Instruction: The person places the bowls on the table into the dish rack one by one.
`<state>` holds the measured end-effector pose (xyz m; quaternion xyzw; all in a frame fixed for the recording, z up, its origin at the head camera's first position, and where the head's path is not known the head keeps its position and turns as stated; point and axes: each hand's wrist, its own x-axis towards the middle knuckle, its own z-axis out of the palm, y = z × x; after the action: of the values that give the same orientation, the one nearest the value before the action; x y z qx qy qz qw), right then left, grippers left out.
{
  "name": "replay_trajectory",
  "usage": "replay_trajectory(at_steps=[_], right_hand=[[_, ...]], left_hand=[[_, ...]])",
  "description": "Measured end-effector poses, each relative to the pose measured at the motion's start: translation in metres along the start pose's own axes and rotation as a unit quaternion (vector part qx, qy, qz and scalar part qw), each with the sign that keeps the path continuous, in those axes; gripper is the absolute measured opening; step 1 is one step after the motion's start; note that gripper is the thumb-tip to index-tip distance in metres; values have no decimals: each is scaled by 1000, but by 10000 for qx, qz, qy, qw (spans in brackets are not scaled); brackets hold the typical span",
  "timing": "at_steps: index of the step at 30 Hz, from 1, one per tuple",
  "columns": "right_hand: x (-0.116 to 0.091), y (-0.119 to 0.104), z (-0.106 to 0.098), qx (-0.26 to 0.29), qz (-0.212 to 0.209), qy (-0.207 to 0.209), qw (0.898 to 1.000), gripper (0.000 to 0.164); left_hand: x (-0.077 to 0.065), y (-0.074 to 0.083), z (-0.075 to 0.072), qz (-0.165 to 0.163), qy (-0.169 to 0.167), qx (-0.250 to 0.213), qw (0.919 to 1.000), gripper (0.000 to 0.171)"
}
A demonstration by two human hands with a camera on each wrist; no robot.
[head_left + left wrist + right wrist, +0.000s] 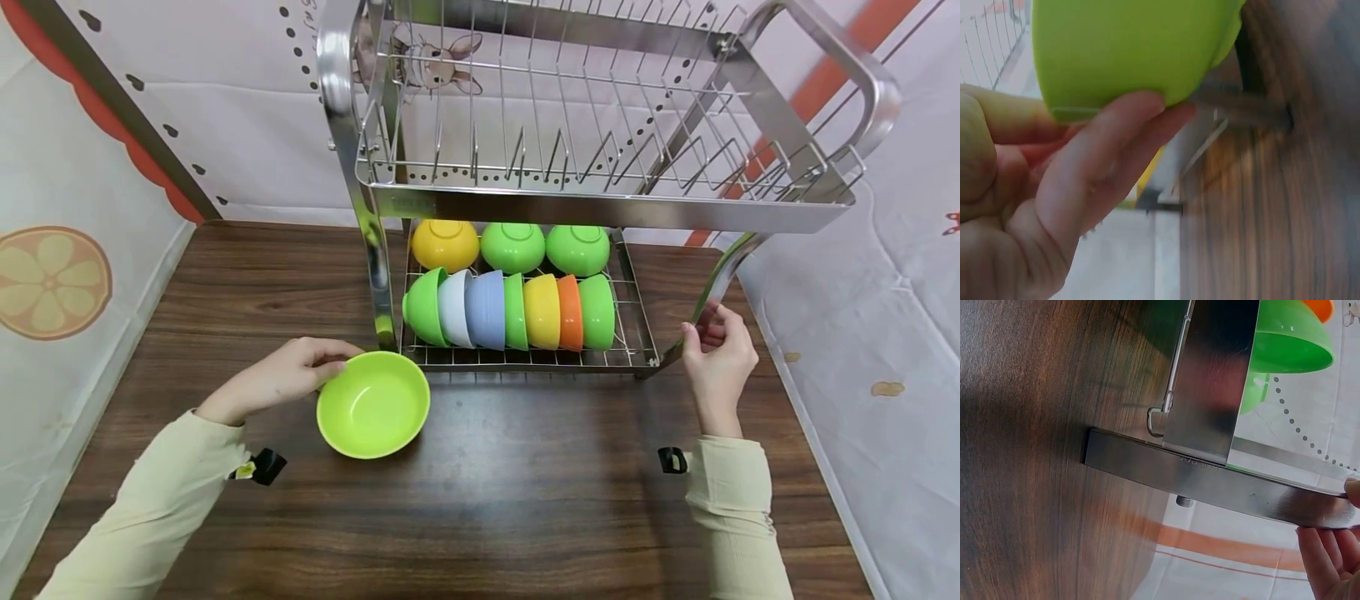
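Note:
My left hand (303,371) pinches the rim of a lime-green bowl (373,405) between thumb and fingers, in front of the rack's left leg. Seen from the left wrist, the bowl (1122,50) is above the wooden table, the fingers (1104,144) against its outer wall. At the right, my right hand (720,358) grips the curved metal side leg (1260,497) of the two-tier dish rack (615,208). On the lower tier a row of green, white, blue, yellow and orange bowls (486,310) stands on edge. Behind it a yellow bowl (446,244) and two green bowls (513,247) lie upside down.
The rack's upper tier (592,142) has wire dividers and overhangs the lower bowls. Dark wooden table (525,500) spreads in front. Printed white cloth (247,125) hangs behind and at both sides. A black strap piece (267,467) sticks out at the left wrist.

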<state>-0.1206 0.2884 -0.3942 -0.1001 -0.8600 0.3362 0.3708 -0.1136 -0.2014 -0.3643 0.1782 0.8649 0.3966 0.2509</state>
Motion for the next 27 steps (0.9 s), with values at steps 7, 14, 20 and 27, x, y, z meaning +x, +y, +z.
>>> replay_trajectory(at_steps=[7,14,20,27], right_hand=[[-1,1,-1,-31,42,-55,10000,33],[-1,5,-2,-139,-26,-348,9993,32],[-7,1,-7,-322,-141,-555,9978,44],[-24,-38,-8,0,-1266,-369,9913,55]], left_hand=[[7,16,20,97,300,-175,9994,30],[15,27,35,314,545,-77,9980,27],[25,34,48,325,579,-163,9977,27],[40,42,60,480,579,-4,9972,27]])
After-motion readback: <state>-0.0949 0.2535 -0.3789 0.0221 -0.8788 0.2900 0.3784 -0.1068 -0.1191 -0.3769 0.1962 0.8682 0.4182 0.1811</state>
